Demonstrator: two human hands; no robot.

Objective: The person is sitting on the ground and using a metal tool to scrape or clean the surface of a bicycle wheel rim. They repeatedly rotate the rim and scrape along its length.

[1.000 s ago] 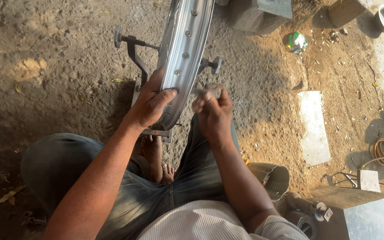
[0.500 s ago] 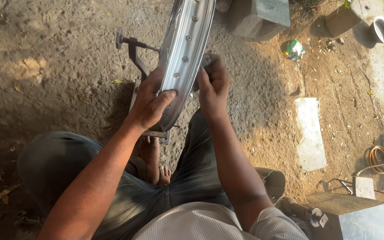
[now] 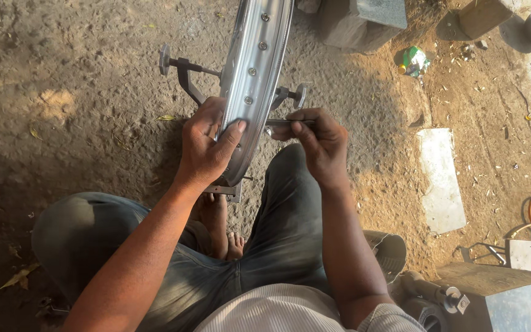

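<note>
Centrally, left hand (image 3: 207, 147) wraps shut over the near edge of a shiny spoke-holed wheel rim (image 3: 254, 74) standing in a dark metal stand (image 3: 182, 71) on the dirt ground (image 3: 62, 74), while right hand (image 3: 318, 141), at its 3 o'clock, pinches a thin metal tool (image 3: 278, 123) against the rim.

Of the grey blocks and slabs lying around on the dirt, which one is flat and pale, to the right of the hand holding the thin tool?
The flat pale slab, lying in sunlight right of the right hand. The dark block at the top is thick and shaded; the small pale block sits lower right.
</note>
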